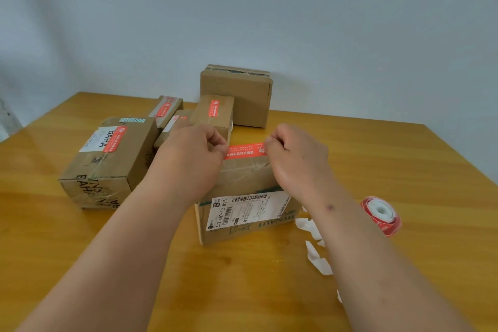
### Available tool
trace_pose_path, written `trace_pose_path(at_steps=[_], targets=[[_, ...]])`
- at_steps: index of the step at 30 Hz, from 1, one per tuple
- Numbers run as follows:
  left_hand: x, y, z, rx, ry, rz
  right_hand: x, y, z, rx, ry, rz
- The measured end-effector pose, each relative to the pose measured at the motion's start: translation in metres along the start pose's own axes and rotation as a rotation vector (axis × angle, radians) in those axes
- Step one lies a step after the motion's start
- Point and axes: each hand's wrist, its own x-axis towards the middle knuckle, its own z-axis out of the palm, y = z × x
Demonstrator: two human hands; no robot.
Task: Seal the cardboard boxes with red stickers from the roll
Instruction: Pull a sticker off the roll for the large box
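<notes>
Two hands — the left hand (pixel 198 148) and right hand (pixel 296 151) — pinch the red sticker (pixel 244 150) by its ends, taut over the near cardboard box (pixel 242 183); the roll (pixel 381 215) lies at four o'clock. Best lowered level across the seam — then pressed from the centre outward.

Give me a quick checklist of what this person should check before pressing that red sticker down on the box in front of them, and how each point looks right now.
1. Sticker held at both ends: ok. The left hand and right hand each pinch an end of the red sticker.
2. Sticker stretched flat: ok, no visible sag.
3. Sticker over the front box: ok, near its far top edge.
4. Sticker crosses the flap seam: cannot tell, hands hide it.
5. Sticker roll within reach: ok, on the table to the right.
6. Backing scraps clear of the box top: ok, they lie on the table.
</notes>
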Motion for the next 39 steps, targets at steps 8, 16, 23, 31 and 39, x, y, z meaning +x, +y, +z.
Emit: trace_pose_path(at_steps=[8, 16, 23, 31, 39], targets=[[0.006, -0.005, 0.002, -0.1, -0.028, -0.046, 0.014, 0.006, 0.002, -0.232, -0.119, -0.014], [0.011, -0.015, 0.013, 0.038, -0.024, -0.052, 0.015, 0.015, 0.015, -0.335, -0.07, -0.09], [0.013, -0.014, 0.016, 0.11, 0.0, -0.036, 0.017, 0.021, 0.02, -0.37, -0.046, -0.13], [0.013, -0.013, 0.019, 0.169, 0.004, -0.02, 0.017, 0.021, 0.021, -0.405, -0.041, -0.147], [0.014, -0.014, 0.021, 0.225, -0.003, 0.002, 0.013, 0.014, 0.015, -0.507, 0.005, -0.106]])
